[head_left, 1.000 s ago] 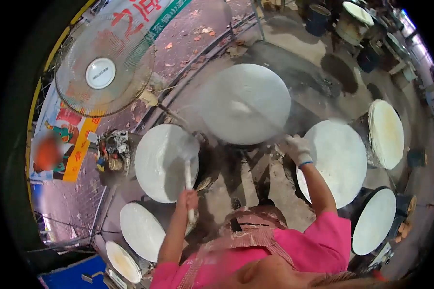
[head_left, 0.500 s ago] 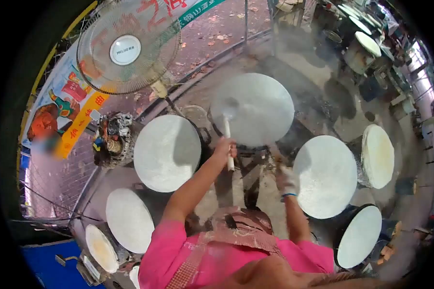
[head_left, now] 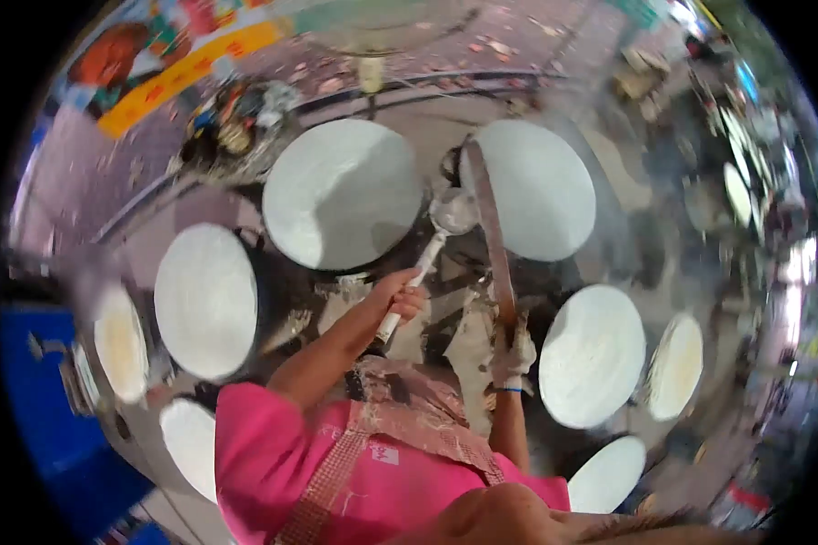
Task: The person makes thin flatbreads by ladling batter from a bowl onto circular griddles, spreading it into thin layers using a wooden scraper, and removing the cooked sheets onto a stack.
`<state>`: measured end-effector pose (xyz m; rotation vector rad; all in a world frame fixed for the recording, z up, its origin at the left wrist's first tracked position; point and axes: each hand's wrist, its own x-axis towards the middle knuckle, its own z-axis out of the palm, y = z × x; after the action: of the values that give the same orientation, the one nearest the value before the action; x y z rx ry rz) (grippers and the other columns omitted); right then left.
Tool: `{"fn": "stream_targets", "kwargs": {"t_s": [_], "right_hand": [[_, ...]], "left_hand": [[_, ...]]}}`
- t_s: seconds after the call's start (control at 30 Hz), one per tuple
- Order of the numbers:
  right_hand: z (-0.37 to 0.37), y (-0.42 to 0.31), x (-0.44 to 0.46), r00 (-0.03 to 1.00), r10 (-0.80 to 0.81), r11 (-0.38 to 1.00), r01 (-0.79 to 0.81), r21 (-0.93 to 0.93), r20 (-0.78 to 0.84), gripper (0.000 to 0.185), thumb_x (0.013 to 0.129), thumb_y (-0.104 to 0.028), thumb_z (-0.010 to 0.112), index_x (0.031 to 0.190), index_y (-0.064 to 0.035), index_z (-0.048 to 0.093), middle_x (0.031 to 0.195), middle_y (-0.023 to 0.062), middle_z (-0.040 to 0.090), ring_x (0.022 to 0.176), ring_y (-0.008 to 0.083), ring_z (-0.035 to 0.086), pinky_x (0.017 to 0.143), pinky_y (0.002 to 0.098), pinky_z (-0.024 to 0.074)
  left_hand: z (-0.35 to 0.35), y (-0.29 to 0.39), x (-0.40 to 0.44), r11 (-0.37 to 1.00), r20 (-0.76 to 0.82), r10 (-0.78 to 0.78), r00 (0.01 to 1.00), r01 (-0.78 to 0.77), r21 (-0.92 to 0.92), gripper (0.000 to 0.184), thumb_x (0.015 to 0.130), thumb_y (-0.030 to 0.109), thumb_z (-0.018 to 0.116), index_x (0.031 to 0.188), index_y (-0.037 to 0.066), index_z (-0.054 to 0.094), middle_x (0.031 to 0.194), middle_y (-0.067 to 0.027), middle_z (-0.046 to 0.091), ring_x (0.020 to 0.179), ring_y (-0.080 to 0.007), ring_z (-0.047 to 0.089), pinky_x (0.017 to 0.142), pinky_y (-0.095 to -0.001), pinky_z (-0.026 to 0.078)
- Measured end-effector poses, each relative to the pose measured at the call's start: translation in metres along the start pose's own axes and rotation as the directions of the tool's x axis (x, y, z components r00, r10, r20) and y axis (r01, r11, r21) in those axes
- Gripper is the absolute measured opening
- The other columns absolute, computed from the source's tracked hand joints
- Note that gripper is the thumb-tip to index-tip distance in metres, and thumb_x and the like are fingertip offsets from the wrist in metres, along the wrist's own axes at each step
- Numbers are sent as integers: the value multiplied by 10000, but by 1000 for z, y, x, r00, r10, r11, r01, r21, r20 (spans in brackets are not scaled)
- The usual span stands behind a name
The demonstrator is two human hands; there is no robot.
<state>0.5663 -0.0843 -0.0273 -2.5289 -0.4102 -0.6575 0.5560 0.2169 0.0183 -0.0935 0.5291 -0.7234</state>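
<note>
Gripping ladle [head_left: 434,245] and long blade [head_left: 492,232]

Closing the left hand [head_left: 400,298] around the ladle's white handle, holding its scoop [head_left: 454,215] between two big white discs [head_left: 344,195]. Clasping the blade's near end in the gloved right hand [head_left: 514,357], angling it across the right disc's [head_left: 543,200] edge.

The ladle [head_left: 430,257] has a bowl with the wet-looking shine of metal and a smooth, pale handle that could be plastic or painted wood. The long blade [head_left: 493,236] looks flat-toned and dull, its material unclear through the blur. The glove [head_left: 515,354] appears to be matt, soiled cloth. The shirt [head_left: 268,445] is soft, matt fabric; the apron [head_left: 407,430] is creased cloth, stained in patches. The broad discs [head_left: 345,191] look pale and mostly matt, the floor [head_left: 214,205] rough.
</note>
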Motion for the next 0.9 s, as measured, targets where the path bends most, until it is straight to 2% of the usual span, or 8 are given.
{"fn": "stream_targets", "kwargs": {"t_s": [0.07,0.13,0.2,0.27,0.43,0.53,0.57,0.9], "right_hand": [[-4,-3,1,984,26,1000,-27,3,175,353,779,-169,653,1077,11,592,883,176,633,755,306,616,654,341,487],[-1,-12,2,866,349,777,-481,406,357,383,782,-239,648,1074,3,593,953,176,637,815,271,622,713,343,495],[11,9,20,780,410,717,-596,361,473,408,837,-290,588,1071,43,584,991,193,627,865,267,609,768,332,478],[2,4,52,846,324,906,-406,118,423,443,864,-323,543,1080,62,572,991,206,621,863,278,600,766,341,466],[12,-85,81,703,-201,867,-197,458,682,394,860,-295,535,1060,42,579,929,200,629,780,292,595,694,371,443],[63,-126,53,660,-450,804,5,595,602,312,839,-256,561,967,25,601,840,191,624,747,308,579,700,371,436],[61,-146,45,625,-434,845,33,533,649,315,837,-259,570,970,24,601,845,197,623,752,315,578,707,374,438],[51,-295,-121,272,-746,661,414,626,608,375,821,-390,560,1009,-71,616,868,183,636,812,350,599,709,409,464]], "left_hand": [[0,-17,-12,963,275,-75,959,141,-231,330,927,401,403,1088,127,488,555,21,354,372,-68,302,301,-216,260],[-54,-18,-6,988,420,-118,900,65,138,362,899,459,442,738,137,409,516,50,286,377,-49,266,327,-213,252],[-38,-61,-41,900,251,307,918,-365,236,287,917,466,396,969,189,450,535,53,290,381,-39,260,316,-187,216],[-49,-109,-69,794,463,428,776,-568,218,409,942,357,403,1331,255,323,585,37,340,390,-45,281,316,-178,242],[-101,-227,-129,679,-140,729,670,-733,33,331,919,353,437,1215,206,429,566,30,367,389,-56,334,313,-186,256],[-154,-291,-153,551,-167,739,652,-729,-406,260,923,331,437,804,101,445,503,37,315,350,-56,295,283,-188,238],[-169,-316,-156,481,-256,798,546,-832,-278,294,927,333,425,749,101,395,496,31,309,346,-57,302,281,-183,248],[-264,-520,-200,-30,-309,906,290,-683,-730,186,916,287,419,1061,222,516,537,-1,341,357,-82,283,274,-211,238]]}}
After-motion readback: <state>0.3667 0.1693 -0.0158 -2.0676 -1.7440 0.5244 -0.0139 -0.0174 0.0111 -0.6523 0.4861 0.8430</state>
